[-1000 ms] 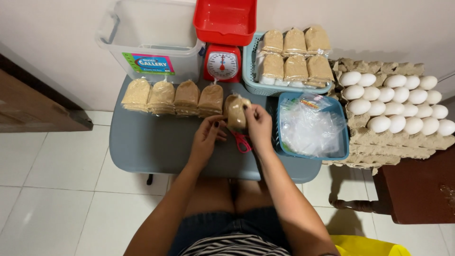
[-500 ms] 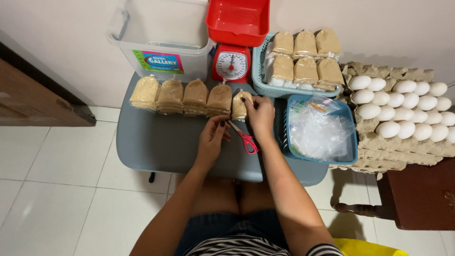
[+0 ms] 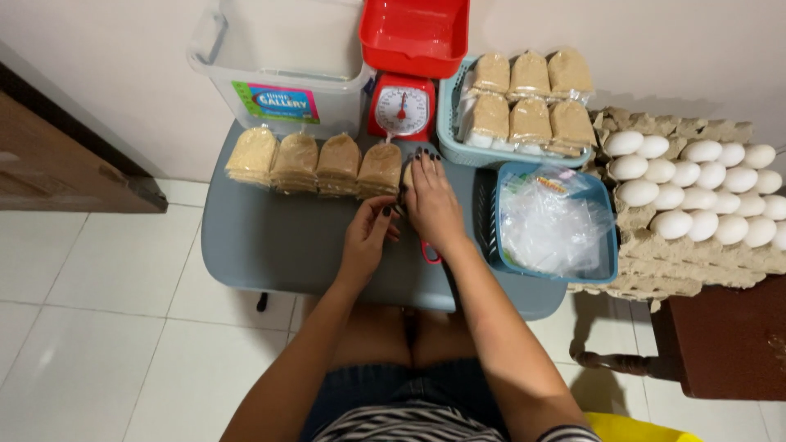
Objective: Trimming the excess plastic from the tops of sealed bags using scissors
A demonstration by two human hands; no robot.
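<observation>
My right hand (image 3: 431, 202) lies palm down over a small clear bag of brown powder (image 3: 407, 174), pressing it at the right end of a row of filled bags (image 3: 315, 162) on the grey table (image 3: 270, 245). My left hand (image 3: 370, 235) rests just beside it, fingers curled near the bag's lower edge. Red-handled scissors (image 3: 429, 254) lie on the table, mostly hidden under my right wrist.
A clear plastic bin (image 3: 282, 57) and a red kitchen scale (image 3: 405, 102) stand at the back. A light blue basket (image 3: 452, 123) holds more filled bags. A darker blue basket (image 3: 602, 266) holds empty plastic bags. Egg trays (image 3: 696, 188) sit at the right.
My right hand carried the bag up to the end of the row and now covers it. My left hand moved up beside it. The scissors lie under my right wrist.
</observation>
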